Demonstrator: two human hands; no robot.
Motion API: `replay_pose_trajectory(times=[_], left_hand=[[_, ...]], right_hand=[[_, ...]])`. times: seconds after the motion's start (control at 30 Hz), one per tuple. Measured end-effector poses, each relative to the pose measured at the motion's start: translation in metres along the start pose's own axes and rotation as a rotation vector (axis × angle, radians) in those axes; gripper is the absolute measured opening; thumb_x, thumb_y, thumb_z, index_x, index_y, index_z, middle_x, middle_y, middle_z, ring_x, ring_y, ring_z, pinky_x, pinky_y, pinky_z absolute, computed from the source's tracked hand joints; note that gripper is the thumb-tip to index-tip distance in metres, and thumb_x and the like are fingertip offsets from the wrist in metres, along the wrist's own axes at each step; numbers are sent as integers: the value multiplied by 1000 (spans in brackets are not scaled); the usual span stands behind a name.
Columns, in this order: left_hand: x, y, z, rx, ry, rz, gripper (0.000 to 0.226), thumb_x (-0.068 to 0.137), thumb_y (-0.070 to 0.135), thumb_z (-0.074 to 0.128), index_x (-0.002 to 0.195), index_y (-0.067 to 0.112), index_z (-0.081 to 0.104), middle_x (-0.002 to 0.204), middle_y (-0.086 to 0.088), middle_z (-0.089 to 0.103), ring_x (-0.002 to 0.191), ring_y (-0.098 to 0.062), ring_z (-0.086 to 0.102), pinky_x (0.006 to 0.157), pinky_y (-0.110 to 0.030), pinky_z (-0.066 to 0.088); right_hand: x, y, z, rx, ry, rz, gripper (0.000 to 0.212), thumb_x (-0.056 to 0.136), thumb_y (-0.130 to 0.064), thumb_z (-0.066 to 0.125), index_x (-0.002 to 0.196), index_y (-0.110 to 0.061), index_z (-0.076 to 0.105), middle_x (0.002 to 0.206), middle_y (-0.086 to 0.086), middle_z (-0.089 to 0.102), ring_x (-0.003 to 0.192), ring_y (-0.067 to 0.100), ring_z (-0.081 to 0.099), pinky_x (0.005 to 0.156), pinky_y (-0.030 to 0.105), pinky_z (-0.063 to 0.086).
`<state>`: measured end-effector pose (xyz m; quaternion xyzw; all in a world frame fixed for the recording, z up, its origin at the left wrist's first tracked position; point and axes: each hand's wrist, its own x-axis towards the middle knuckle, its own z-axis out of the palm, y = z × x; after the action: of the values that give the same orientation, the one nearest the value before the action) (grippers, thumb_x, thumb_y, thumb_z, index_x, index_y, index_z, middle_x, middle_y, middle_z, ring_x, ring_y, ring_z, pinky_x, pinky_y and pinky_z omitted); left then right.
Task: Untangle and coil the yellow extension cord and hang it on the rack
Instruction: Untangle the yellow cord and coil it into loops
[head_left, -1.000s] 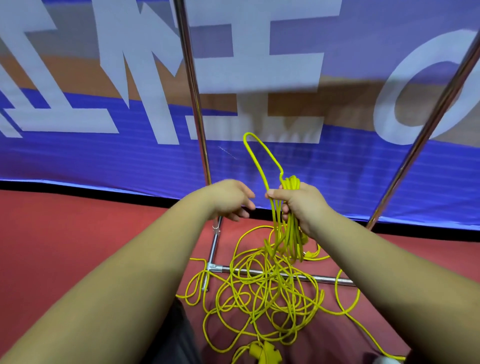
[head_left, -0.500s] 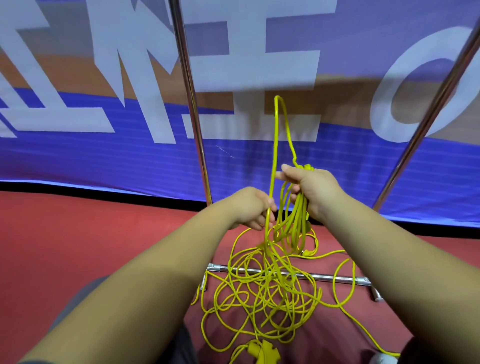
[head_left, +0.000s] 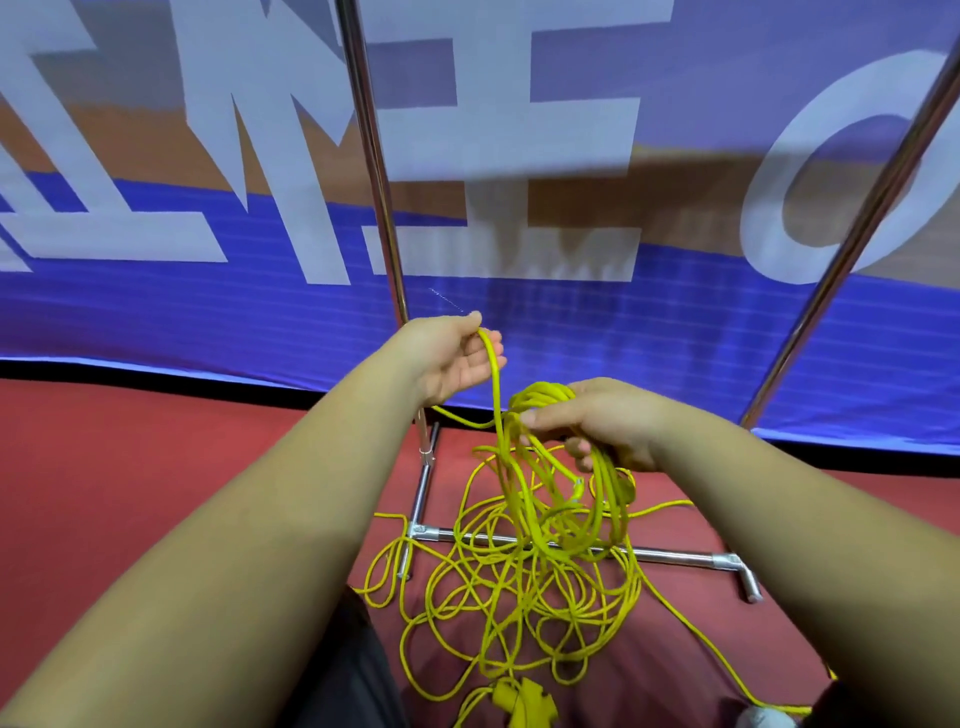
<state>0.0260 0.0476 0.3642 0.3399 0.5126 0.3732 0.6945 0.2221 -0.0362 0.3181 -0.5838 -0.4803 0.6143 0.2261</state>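
In the head view, the thin, round, bright yellow cord (head_left: 519, 582) lies mostly as a loose tangle of overlapping loops on the dull red floor (head_left: 130, 467), draped over the low crossbar of the rack (head_left: 670, 556), which is made of smooth, shiny metal tubes. Part of the cord is gathered into a bunch of loops that the right hand (head_left: 608, 421) grips, fingers curled round it and thumb laid flat on top, and the loops hang down from the fist. One single strand rises from that bunch to the left hand (head_left: 447, 364), which is turned palm up and holds the strand between thumb and lightly curled fingers. A chunky yellow socket block (head_left: 524, 701) sits at the bottom edge, partly cut off. The rack's two uprights run out of the top of the frame, so its hanging bar is not seen. Behind stands a smooth blue banner (head_left: 623, 322) with large white letters, cropped and unreadable.
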Motion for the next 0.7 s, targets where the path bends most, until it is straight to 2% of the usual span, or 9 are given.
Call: replay_pose_trajectory(times=[0.07,0.17,0.27,0.33,0.43,0.5,0.53,0.6,0.7], left_hand=[[-1,2,1,106,-16,10,17,109,19,51,107,5,61,63,0,62,47,-11,59,45,-23,51],[-3,10,-4,383,99,134,16,104,12,51,106,6,66,65,-1,46,47,-14,37,41,-21,30],[-5,22,-16,714,254,299,14,95,18,63,98,10,74,67,-3,55,54,-22,49,49,-30,44],[-9,28,-21,678,290,326,14,93,20,66,95,12,77,65,-4,51,49,-22,44,46,-28,39],[-18,32,-25,642,202,335,17,93,20,66,96,9,78,64,-3,38,46,-18,28,42,-25,25],[-26,32,-24,728,124,419,20,94,28,64,91,18,81,63,-2,39,49,-20,30,45,-27,28],[-30,32,-23,747,93,467,22,94,32,63,90,22,82,62,-1,39,52,-21,31,48,-28,29],[-35,33,-21,785,79,573,25,95,38,58,92,32,83,56,4,39,56,-21,33,53,-29,29],[-39,34,-17,869,128,718,28,99,47,55,96,38,81,60,0,46,57,-16,38,54,-29,32]], right_hand=[[3,2,4,-83,73,7,18,85,-26,83,89,-14,70,61,10,50,46,22,40,48,28,33],[15,8,7,-270,333,36,19,76,-16,77,84,-10,61,59,14,54,50,27,49,55,35,41],[24,24,-1,-486,523,127,6,83,-12,68,81,-7,66,62,13,62,51,29,58,49,25,41],[26,34,-10,-485,603,175,12,88,-10,64,77,-8,62,63,12,62,50,28,58,47,25,39],[27,37,-24,-261,677,176,19,89,-10,67,72,-8,59,54,9,57,48,27,54,51,26,40],[29,35,-30,-17,716,122,16,86,-10,71,74,-1,65,50,11,56,43,25,49,51,28,40],[29,33,-30,133,714,78,14,86,-10,72,79,1,68,58,13,60,44,24,46,51,29,40],[29,26,-27,370,690,-2,8,92,-11,70,87,-4,68,69,9,69,46,18,43,49,27,39],[30,15,-21,521,637,-97,9,96,-14,70,89,-13,64,64,0,63,43,12,40,43,23,37]])
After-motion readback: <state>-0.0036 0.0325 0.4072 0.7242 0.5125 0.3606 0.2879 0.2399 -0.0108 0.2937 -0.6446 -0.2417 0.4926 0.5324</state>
